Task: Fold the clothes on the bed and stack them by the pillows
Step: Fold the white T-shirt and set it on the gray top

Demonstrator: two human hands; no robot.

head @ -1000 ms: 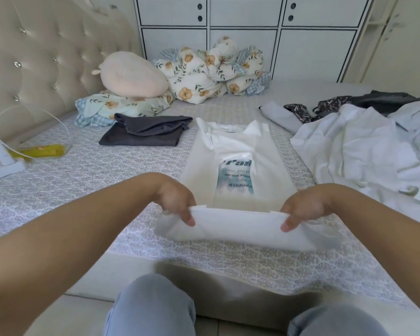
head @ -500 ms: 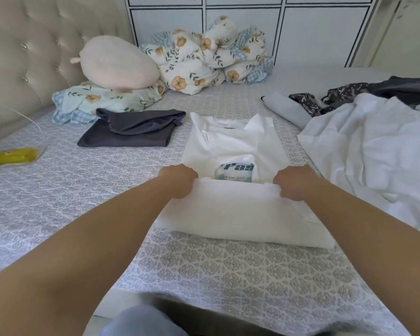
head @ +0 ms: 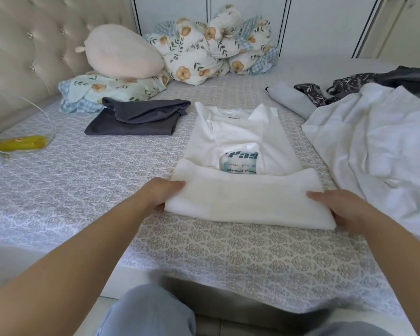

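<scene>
While the white T-shirt (head: 243, 151) lies flat on the bed (head: 83, 185), its lower part is turned up over itself into a broad band that covers the bottom of the printed blue lettering. The left hand (head: 163, 192) holds the band's left end, fingertips curled over the top of the cloth and the rest of the hand tucked beside and under it. The right hand (head: 335, 207) holds the right end, fingers lying along the top edge of the fold and the thumb side hidden under the cloth. Both sleeves of the shirt are folded inward, so the garment forms a narrow column pointing toward the far side of the bed.

Just left of the shirt's collar sits a folded dark grey garment (head: 136, 120), close to a floral pillow (head: 112, 89) with a pale pink cushion (head: 124, 52) resting on it. A bundled floral blanket (head: 214, 47) lies behind them against the white cabinet (head: 252, 10). To the right, a loose heap of white clothes (head: 374, 146) spreads near the shirt, with dark patterned clothing (head: 344, 86) beyond it.
</scene>
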